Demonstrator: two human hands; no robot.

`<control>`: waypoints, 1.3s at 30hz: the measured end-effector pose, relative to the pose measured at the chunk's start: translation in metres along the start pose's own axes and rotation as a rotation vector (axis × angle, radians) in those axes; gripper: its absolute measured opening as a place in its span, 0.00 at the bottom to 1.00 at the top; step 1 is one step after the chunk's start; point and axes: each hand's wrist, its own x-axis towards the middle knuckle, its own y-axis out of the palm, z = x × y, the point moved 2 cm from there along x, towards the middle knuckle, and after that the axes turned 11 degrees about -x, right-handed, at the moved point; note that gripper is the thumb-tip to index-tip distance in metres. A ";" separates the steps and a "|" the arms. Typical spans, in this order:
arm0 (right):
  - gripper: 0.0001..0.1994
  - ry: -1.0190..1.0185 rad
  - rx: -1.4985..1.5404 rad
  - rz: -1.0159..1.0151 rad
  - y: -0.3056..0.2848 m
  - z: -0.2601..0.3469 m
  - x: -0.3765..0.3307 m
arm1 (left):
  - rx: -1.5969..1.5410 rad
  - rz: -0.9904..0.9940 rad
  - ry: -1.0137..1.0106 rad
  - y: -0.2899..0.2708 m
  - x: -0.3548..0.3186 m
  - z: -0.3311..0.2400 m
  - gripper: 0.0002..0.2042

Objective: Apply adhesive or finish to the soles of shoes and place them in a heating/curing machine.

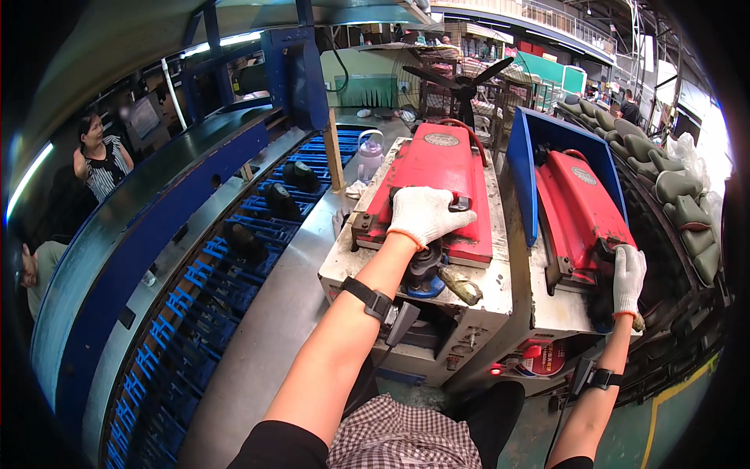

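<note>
My left hand, in a white knit glove, grips the black handle at the front of a red machine cover. Below that hand, a dark part stands on a blue base at the machine's front. A worn, stained cloth-like piece lies beside it. My right hand, gloved the same way, closes on the black front handle of a second red cover. What lies beneath that cover is mostly hidden.
Left, a conveyor with blue racks carries several dark pieces under a blue frame. A lidded jug and fan stand behind. Olive shoe-shaped pieces fill a rack at right. Two people are at far left.
</note>
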 end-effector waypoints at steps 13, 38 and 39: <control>0.13 0.009 0.006 0.008 -0.001 0.002 0.001 | -0.003 -0.017 -0.002 0.003 0.002 0.002 0.32; 0.14 0.017 -0.009 0.076 0.000 -0.003 0.001 | 0.001 -0.023 -0.001 0.002 0.000 0.001 0.31; 0.15 0.018 -0.011 0.077 0.000 -0.002 0.001 | -0.008 -0.037 0.006 0.002 0.000 0.002 0.32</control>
